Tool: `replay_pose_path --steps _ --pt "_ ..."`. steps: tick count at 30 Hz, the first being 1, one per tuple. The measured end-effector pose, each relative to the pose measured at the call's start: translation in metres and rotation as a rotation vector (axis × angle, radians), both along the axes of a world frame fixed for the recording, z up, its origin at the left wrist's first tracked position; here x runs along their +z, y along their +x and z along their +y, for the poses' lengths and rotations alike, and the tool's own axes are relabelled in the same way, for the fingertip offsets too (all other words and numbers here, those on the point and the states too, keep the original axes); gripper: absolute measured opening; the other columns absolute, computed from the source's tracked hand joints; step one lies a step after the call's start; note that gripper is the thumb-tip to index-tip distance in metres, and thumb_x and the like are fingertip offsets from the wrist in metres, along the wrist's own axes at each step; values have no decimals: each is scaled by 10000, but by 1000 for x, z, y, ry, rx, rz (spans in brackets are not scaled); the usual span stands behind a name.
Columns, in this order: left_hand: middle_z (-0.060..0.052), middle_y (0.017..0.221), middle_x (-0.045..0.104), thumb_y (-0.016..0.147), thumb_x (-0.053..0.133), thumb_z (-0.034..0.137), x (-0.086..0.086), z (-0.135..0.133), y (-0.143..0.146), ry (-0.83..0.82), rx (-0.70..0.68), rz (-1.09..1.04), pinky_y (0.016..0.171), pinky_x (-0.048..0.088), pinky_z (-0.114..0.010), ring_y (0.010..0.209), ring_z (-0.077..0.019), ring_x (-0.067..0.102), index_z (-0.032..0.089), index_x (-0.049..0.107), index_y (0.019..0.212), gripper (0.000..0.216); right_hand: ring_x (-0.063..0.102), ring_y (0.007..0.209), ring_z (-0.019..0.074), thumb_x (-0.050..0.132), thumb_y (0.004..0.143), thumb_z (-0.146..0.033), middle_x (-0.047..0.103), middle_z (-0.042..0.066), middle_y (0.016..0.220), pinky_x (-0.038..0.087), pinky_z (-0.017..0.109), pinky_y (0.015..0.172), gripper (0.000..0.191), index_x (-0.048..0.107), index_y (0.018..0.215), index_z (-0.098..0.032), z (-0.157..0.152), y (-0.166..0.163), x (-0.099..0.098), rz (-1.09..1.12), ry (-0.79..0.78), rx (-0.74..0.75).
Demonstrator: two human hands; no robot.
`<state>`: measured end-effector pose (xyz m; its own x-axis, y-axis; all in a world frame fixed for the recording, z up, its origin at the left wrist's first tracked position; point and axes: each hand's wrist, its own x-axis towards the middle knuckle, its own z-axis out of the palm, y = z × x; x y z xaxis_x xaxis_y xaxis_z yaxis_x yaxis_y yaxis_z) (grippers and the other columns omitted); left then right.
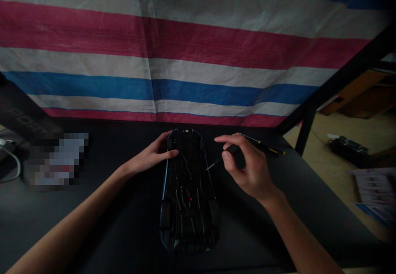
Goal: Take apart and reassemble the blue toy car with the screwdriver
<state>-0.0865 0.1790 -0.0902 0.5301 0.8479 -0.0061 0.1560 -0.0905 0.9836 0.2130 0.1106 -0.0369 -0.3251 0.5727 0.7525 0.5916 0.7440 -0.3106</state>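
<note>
A toy car (188, 183) lies upside down on the dark table, its black underside and wheels facing up and a blue edge of bodywork showing along its sides. My left hand (151, 155) grips the car's far left side, thumb on the underside; its other fingers are partly hidden behind the body. In my right hand (247, 165) is a screwdriver (214, 165) with a dark handle, pinched between thumb and fingers, the index finger stretched out. Its thin shaft points left and down to the car's right edge; whether the tip touches is unclear.
Behind my right hand lies a second screwdriver (269, 147), black and yellow. A blurred-out item (62, 158) and a white cable (18, 162) are at the left. A striped sheet (192, 51) hangs behind the table (123, 233). Boxes (355, 88) stand on the floor to the right.
</note>
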Motion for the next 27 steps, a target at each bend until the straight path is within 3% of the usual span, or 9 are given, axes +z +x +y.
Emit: replay_pose_path --steps 3,8,14,21,27 --pt "-126 1710 442 945 760 489 0 0 0 2 -3 -5 1317 315 -587 1554 -362 456 283 354 1640 831 701 920 218 533 1023 -222 749 62 1128 582 412 919 313 610 1325 -248 1 1 -1 -4 3 -9" --pt "-115 1704 454 942 762 494 -3 2 -2 21 1 10 1320 301 -607 1558 -370 450 306 363 1644 829 647 712 154 634 1023 -237 749 12 977 526 285 642 108 657 1124 -268 0 -1 0 44 -6 -95" --pt "-131 1704 449 939 768 494 -3 2 -2 2 2 1 1320 300 -608 1561 -372 445 290 350 1650 850 677 885 209 514 1040 -201 727 49 1041 555 382 870 288 605 1310 -243 1 1 -2 6 16 -12" --pt "-116 1676 493 940 762 501 -1 1 -1 18 1 13 1310 334 -580 1555 -367 455 290 355 1646 842 637 712 186 624 1019 -179 760 5 937 515 362 725 182 664 1165 -279 0 0 -1 -41 118 -74" --pt "-116 1695 468 935 763 510 -1 1 -1 9 9 21 1308 336 -589 1556 -373 452 296 354 1649 850 655 863 235 480 1031 -160 743 46 1015 514 419 842 335 633 1313 -256 -2 1 -3 -28 94 12"
